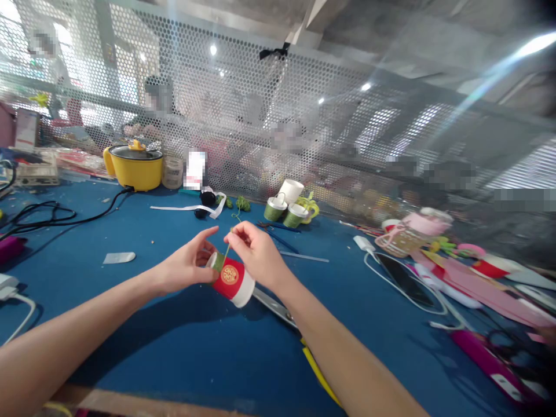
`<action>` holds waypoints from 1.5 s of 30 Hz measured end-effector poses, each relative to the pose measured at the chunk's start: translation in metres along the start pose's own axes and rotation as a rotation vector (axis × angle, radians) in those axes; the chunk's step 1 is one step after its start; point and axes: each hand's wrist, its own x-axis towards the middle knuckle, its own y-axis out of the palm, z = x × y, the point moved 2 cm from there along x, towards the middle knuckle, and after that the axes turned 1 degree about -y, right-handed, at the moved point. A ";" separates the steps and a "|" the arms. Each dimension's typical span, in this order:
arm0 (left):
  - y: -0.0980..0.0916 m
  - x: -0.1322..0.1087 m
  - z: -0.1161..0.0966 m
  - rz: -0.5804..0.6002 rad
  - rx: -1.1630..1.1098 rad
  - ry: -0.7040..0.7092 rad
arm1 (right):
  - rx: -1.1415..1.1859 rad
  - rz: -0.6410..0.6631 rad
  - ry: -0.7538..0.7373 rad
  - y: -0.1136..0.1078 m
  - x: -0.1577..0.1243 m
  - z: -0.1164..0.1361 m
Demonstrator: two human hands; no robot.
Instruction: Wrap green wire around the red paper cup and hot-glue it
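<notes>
A red and white paper cup (232, 282) with a gold emblem lies tilted in the air over the blue table. Green yarn wraps its left end. My left hand (191, 262) grips that end, thumb below and fingers curled behind it. My right hand (254, 249) is above the cup, thumb and forefinger pinching a green yarn strand (227, 248) that runs down to the wrapped end. More of the yarn trails back to a small green yarn ball (243, 203). Partly under my right forearm are large scissors (275, 307) with yellow handles.
Behind stand two green-wrapped cups (275, 209), a white cup (291, 190) and a white ribbon (182, 207). A yellow electric pot (135, 168) is at back left, its black cable on the table. To the right lie a phone (403, 279) and white cables. A perforated metal screen (243, 98) closes the back.
</notes>
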 end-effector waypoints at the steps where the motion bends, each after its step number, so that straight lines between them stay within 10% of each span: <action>1: 0.000 -0.001 -0.002 0.013 0.017 -0.010 | 0.055 0.007 0.025 -0.002 0.008 0.000; 7: 0.005 -0.007 -0.004 0.262 0.014 -0.039 | 0.117 0.086 0.090 0.009 0.070 0.021; 14: 0.011 -0.014 -0.005 0.478 -0.059 0.105 | -0.020 0.764 0.231 0.054 0.082 0.029; 25: 0.001 -0.004 -0.003 0.184 -0.109 0.334 | -0.505 0.152 0.439 -0.056 0.030 -0.067; 32: -0.001 -0.003 0.001 0.124 -0.016 0.348 | -0.574 0.154 0.516 -0.048 -0.019 -0.091; 45: -0.003 -0.001 0.000 0.123 0.114 0.428 | 0.119 -0.053 0.391 -0.068 -0.034 -0.035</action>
